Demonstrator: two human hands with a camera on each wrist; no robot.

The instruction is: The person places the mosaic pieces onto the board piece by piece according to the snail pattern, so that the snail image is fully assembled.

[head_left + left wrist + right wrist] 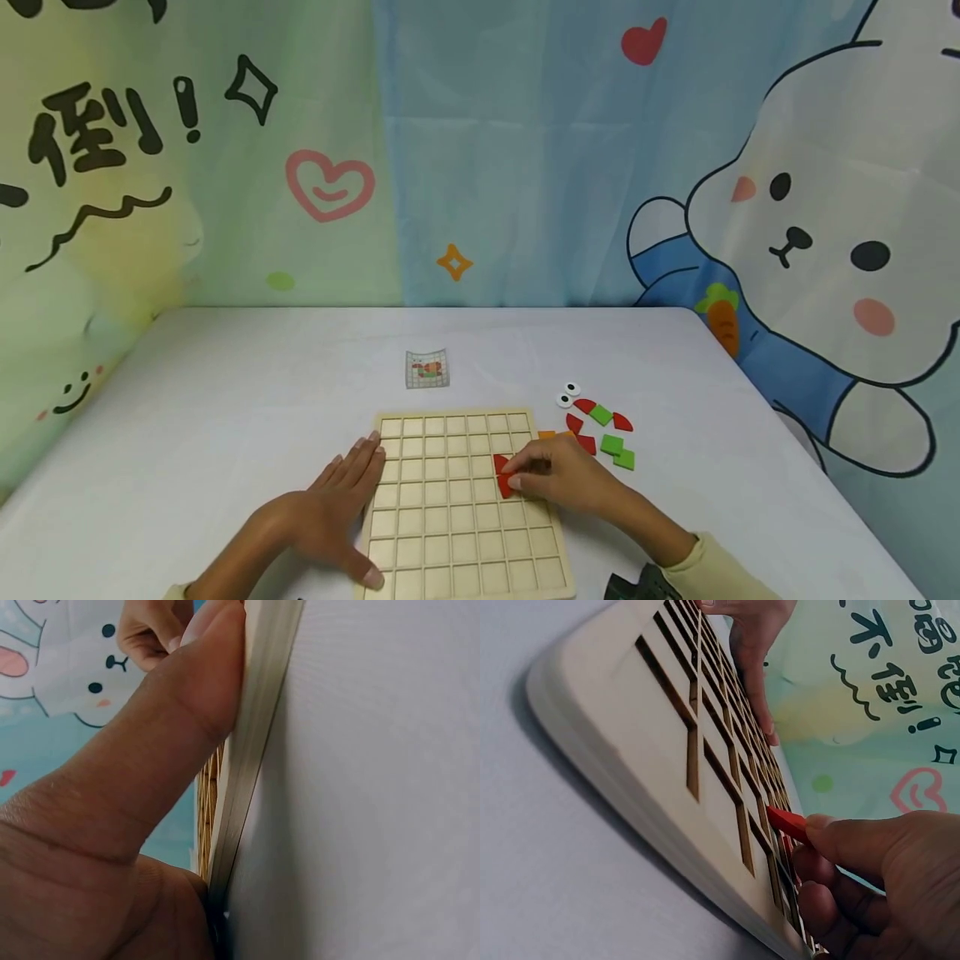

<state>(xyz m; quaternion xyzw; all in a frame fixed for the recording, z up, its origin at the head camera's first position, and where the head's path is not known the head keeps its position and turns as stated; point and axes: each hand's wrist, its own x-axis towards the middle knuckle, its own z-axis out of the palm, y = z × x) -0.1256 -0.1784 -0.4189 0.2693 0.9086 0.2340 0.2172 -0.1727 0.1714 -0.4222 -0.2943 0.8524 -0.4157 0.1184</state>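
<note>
A wooden grid board [431, 521] lies on the white table. My left hand [337, 504] rests along its left edge, fingers straight and spread, the thumb on the lower left rim. In the left wrist view that thumb [161, 712] lies against the board's side. With thumb and index finger my right hand [562, 475] pinches a red quarter-round piece [789, 823], tilted over the cells on the board's right side. Just above it in the head view, a second red piece [499, 462] lies on the grid, partly hidden by the fingers.
Right of the board lie loose red pieces [623, 422], green squares [611, 444], orange pieces [547, 434] partly behind the right hand, and white eye discs [564, 401]. A small picture card [427, 369] lies beyond the board. A black object [642, 585] sits by the right sleeve.
</note>
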